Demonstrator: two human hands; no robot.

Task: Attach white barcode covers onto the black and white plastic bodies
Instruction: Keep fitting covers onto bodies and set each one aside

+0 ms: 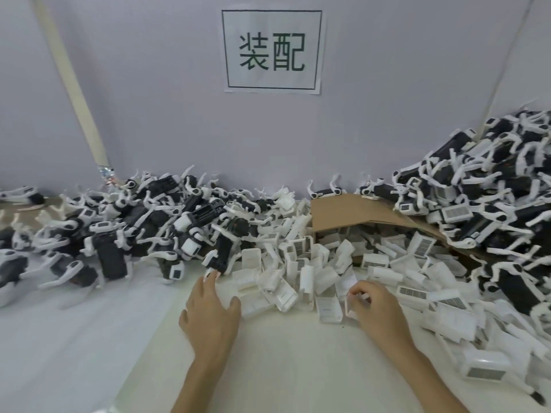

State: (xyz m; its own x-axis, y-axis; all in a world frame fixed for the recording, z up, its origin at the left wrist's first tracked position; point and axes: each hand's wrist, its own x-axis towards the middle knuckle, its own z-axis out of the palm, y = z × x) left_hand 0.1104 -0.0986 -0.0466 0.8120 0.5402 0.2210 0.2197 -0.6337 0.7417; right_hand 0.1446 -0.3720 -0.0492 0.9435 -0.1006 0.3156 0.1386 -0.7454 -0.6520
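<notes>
My left hand (211, 311) lies flat on the table with straight fingers, its fingertips touching a black and white plastic body (220, 257) at the edge of the left pile. My right hand (374, 308) has curled fingers that pinch a white barcode cover (349, 308) at the front of the heap of white covers (301, 269). More black and white bodies (149, 222) are piled along the wall on the left. Another tall pile of bodies (492, 198) rises on the right.
A brown cardboard sheet (351, 210) arches over part of the cover heap at the back centre. A paper sign (271, 52) hangs on the grey wall. White table surface (283, 353) shows in front of my hands. Loose covers (465, 317) spread to the right edge.
</notes>
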